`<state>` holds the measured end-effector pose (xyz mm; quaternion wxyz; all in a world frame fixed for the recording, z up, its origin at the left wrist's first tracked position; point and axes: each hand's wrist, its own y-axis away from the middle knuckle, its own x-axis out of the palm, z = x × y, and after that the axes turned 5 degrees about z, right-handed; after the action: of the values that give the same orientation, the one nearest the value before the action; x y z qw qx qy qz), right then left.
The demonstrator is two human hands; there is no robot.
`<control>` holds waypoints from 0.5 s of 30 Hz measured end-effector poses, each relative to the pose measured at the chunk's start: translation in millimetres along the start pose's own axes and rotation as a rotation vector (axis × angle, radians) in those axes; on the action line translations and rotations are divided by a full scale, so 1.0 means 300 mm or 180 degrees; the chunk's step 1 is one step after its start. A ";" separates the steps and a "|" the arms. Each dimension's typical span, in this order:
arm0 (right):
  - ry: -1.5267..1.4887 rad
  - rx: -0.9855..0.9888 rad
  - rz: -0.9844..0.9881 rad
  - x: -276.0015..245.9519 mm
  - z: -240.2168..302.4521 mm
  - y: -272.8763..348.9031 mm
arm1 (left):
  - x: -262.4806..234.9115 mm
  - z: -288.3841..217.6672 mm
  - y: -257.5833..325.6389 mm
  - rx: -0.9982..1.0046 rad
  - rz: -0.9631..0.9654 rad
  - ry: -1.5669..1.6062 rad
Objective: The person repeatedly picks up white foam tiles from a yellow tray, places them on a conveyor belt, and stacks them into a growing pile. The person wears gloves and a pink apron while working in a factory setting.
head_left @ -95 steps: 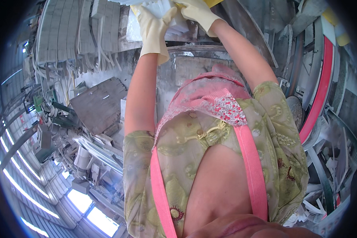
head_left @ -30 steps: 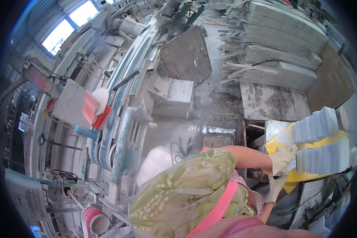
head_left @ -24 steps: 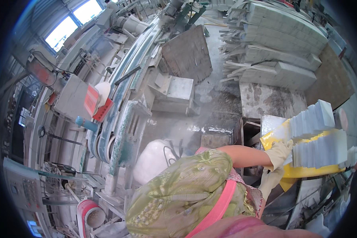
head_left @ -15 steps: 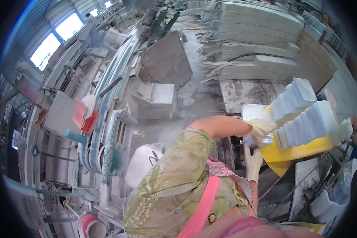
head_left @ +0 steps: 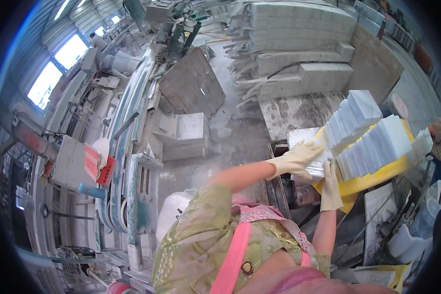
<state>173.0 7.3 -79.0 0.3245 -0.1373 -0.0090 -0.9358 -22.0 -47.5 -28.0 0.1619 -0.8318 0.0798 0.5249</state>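
My left hand [head_left: 297, 160], in a cream rubber glove, lies flat with fingers spread on a shiny, whitish flat block [head_left: 318, 165] that looks wrapped in clear plastic. Against the block's right edge, my right hand [head_left: 331, 188], gloved the same way, has its fingers stretched out along it. Just right of both hands, thin pale stone tiles stand on edge in two rows, a farther row [head_left: 353, 120] and a nearer row [head_left: 375, 152]. Under these rows is a yellow sheet [head_left: 372, 182]. What lies beneath the block is partly hidden by my hands.
Long pale slabs [head_left: 304, 29] are stacked at the back, by a stained board [head_left: 299, 110]. A conveyor-like machine [head_left: 127, 132] runs along the left. A grey block-shaped stand [head_left: 188, 130] and a white sack [head_left: 171, 208] are left of me. A white container [head_left: 409, 245] is at lower right.
My left hand has gone from closed near the tile rows to spread flat on the shiny block. My right hand has shifted up beside it. The view has turned slightly.
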 end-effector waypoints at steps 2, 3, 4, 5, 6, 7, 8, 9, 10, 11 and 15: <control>0.0143 0.0068 -0.0133 0.008 -0.001 -0.004 | 0.057 -0.012 0.100 -0.0687 -0.0453 0.0400; 0.0185 0.0341 -0.0491 0.007 0.000 0.013 | 0.095 -0.032 0.129 -0.0725 -0.0794 0.2737; 0.0056 0.0241 -0.0376 0.008 -0.004 0.013 | 0.119 -0.040 0.134 -0.0860 -0.0933 0.3547; -0.0074 0.0151 -0.0192 0.007 -0.008 0.032 | 0.141 -0.049 0.137 -0.0949 -0.1136 0.3814; 0.0274 0.0162 -0.0340 0.007 -0.013 0.035 | 0.161 -0.061 0.137 -0.1287 -0.1236 0.4310; 0.0694 0.0126 -0.0501 0.011 -0.018 0.040 | 0.176 -0.080 0.140 -0.1258 -0.1307 0.4457; 0.1012 0.0029 -0.0575 0.014 -0.014 0.056 | 0.178 -0.087 0.133 -0.1552 -0.1097 0.4622; 0.1339 -0.0011 -0.0700 0.025 -0.008 0.045 | 0.182 -0.113 0.153 -0.1714 -0.1068 0.4275; 0.1480 0.0082 -0.0603 0.033 0.004 0.055 | 0.178 -0.117 0.138 -0.1739 -0.1160 0.4152; 0.1909 -0.0216 -0.0746 0.045 0.017 0.046 | 0.178 -0.127 0.139 -0.1767 -0.1251 0.4027; 0.2598 -0.0460 -0.0675 0.056 0.062 0.045 | 0.191 -0.088 0.114 -0.1423 -0.1469 0.4081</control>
<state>173.3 -11.6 -57.8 0.1929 0.2237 0.1717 -0.9398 15.0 -86.7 -75.5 0.0157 -0.9854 -0.1282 -0.1108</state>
